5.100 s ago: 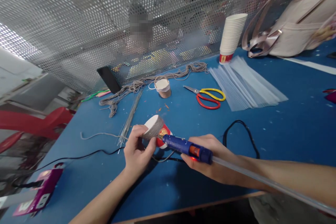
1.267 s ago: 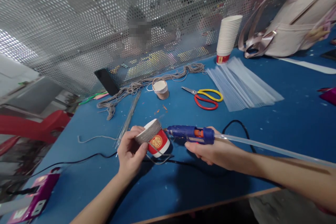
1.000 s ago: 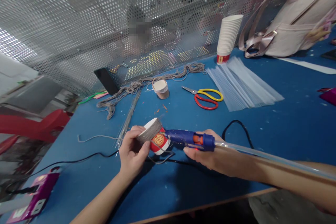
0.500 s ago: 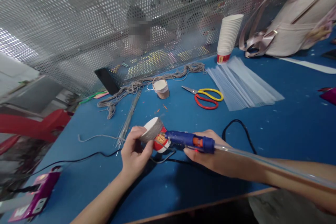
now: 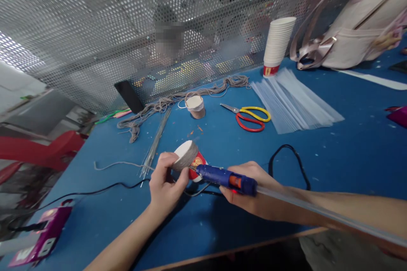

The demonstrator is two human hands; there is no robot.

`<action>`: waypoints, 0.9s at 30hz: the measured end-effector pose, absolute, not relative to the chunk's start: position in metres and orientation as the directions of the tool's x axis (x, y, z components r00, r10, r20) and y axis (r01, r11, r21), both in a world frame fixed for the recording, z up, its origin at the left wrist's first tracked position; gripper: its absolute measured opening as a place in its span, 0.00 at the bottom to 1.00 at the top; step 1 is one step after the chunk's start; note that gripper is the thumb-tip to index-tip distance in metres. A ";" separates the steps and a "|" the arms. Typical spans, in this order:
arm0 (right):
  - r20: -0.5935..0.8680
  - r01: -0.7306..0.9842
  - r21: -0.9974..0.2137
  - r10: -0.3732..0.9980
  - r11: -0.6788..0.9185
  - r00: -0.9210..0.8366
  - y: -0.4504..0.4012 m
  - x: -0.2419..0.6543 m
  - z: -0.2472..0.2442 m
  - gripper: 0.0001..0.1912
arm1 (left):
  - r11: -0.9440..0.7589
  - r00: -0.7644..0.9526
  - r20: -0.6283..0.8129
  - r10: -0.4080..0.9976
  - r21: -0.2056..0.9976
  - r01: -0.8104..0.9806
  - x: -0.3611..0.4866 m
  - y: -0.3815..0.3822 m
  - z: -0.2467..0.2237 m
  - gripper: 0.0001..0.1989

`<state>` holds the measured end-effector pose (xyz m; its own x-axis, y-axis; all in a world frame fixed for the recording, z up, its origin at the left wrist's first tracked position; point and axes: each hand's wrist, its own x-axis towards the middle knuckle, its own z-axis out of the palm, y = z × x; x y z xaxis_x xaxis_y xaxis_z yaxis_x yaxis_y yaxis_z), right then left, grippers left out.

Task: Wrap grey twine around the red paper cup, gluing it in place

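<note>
My left hand [image 5: 168, 180] grips a tilted red-and-white paper cup [image 5: 199, 161], whose rim half is wrapped in grey cord [image 5: 186, 158]. A loose tail of that cord [image 5: 122, 165] trails left over the table. My right hand [image 5: 251, 190] is closed round a blue hot glue gun [image 5: 219, 175]. A long clear glue stick [image 5: 305, 205] sticks out of its back, and a small red light glows by my fingers. The gun's nozzle points at the lower edge of the wrapped cord; whether it touches is too small to tell.
On the blue table [image 5: 229, 233] lie scissors [image 5: 246, 116], clear plastic strips [image 5: 295, 106], a cord bundle [image 5: 165, 103], thin wires [image 5: 155, 144] and a small wrapped cup [image 5: 196, 107]. Stacked cups [image 5: 278, 46], a phone [image 5: 129, 96], a pale bag [image 5: 352, 29] and a purple power strip [image 5: 44, 235] surround them.
The glue gun in my right hand has shifted slightly left and down, its nozzle now nearer the cord's edge. My left hand still holds the cup almost in place.
</note>
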<state>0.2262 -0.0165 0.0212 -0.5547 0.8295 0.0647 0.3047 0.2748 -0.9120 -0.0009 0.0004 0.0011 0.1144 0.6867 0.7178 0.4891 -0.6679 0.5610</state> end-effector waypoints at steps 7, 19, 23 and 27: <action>-0.017 0.338 -0.925 0.870 0.174 -0.493 -0.014 0.231 0.026 0.12 | -0.669 0.118 0.692 0.712 0.618 0.413 -0.004 0.001 0.005 0.06; -0.200 0.324 -0.944 0.876 -0.053 -0.438 -0.012 0.235 0.034 0.04 | -0.624 0.082 0.629 0.773 0.732 0.275 -0.015 0.004 -0.002 0.06; -0.115 0.306 -0.952 0.913 0.011 -0.391 -0.010 0.237 0.025 0.03 | -0.590 0.053 0.597 0.801 0.771 0.240 -0.019 0.004 -0.007 0.06; 0.035 0.282 -0.945 0.911 0.164 -0.411 -0.009 0.236 0.023 0.03 | -0.563 0.053 0.564 0.824 0.803 0.195 -0.020 0.004 -0.009 0.06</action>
<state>0.2363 -0.0090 0.0229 -0.4113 0.9108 0.0352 0.2817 0.1637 -0.9454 -0.0202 0.0040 -0.0090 0.0535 0.8239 0.5642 0.1947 -0.5628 0.8033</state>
